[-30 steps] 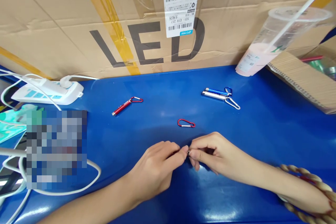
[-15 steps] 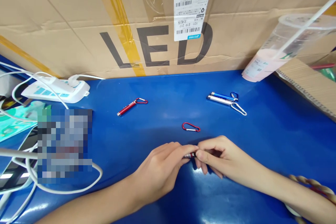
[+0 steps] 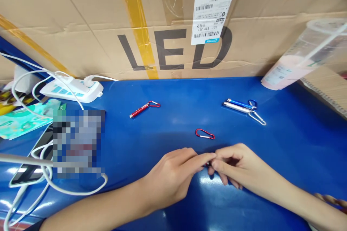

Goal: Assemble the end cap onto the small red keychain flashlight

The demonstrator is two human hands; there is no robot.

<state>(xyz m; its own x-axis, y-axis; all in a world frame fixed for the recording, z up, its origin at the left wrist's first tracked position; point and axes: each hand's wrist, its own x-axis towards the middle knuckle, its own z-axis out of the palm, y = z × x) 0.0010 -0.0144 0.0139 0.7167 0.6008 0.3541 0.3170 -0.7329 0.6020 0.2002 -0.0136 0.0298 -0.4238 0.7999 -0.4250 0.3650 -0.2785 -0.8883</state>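
My left hand (image 3: 176, 173) and my right hand (image 3: 235, 164) meet over the blue table, both closed in a pinch on a small keychain flashlight (image 3: 208, 164). Only a dark sliver of it shows; the fingers cover the rest. Just beyond them lies a loose red carabiner (image 3: 205, 134). A red keychain flashlight (image 3: 139, 110) with its red carabiner rests farther back to the left. To the back right, a blue keychain flashlight (image 3: 241, 103) and a silver keychain flashlight (image 3: 235, 107) lie side by side, each with a clip.
A large cardboard box (image 3: 92, 32) marked LED forms the back wall. On the right stands a plastic cup (image 3: 284, 70) with pink drink and a straw. At left are a white power strip (image 3: 72, 90), cables, a phone (image 3: 34, 173) and a blurred-out item (image 3: 78, 142).
The fingertips have drawn closer together, and less of the flashlight shows between them. The whole view has shifted slightly, so everything sits farther right. The things on the table have stayed put.
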